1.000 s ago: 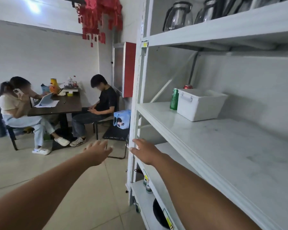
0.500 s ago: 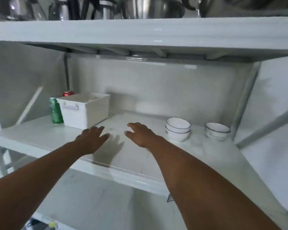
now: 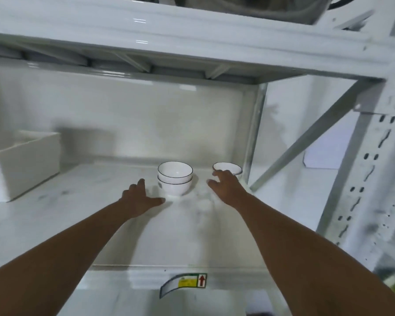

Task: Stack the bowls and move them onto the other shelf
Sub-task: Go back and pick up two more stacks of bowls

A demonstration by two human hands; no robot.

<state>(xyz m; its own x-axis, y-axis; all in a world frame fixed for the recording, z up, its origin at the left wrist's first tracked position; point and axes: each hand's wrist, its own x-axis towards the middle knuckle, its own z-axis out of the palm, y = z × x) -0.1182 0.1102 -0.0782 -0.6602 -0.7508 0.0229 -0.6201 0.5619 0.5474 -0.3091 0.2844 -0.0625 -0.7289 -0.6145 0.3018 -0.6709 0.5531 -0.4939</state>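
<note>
Bowls sit upright, mouths up, at centre frame on the white shelf (image 3: pixel 100 215): a stack of two bowls (image 3: pixel 175 177), glossy white ceramic, round with thin dark rims, and a single bowl (image 3: pixel 227 168) of the same kind just right of it. The left hand (image 3: pixel 139 198) lies spread beside the stack's base, thumb near its foot; the right hand (image 3: pixel 224 187) reaches with loosely opened fingers at the single bowl's near rim, contact unclear. A white plastic bin (image 3: pixel 21 160), boxy and matte, stands at left.
</note>
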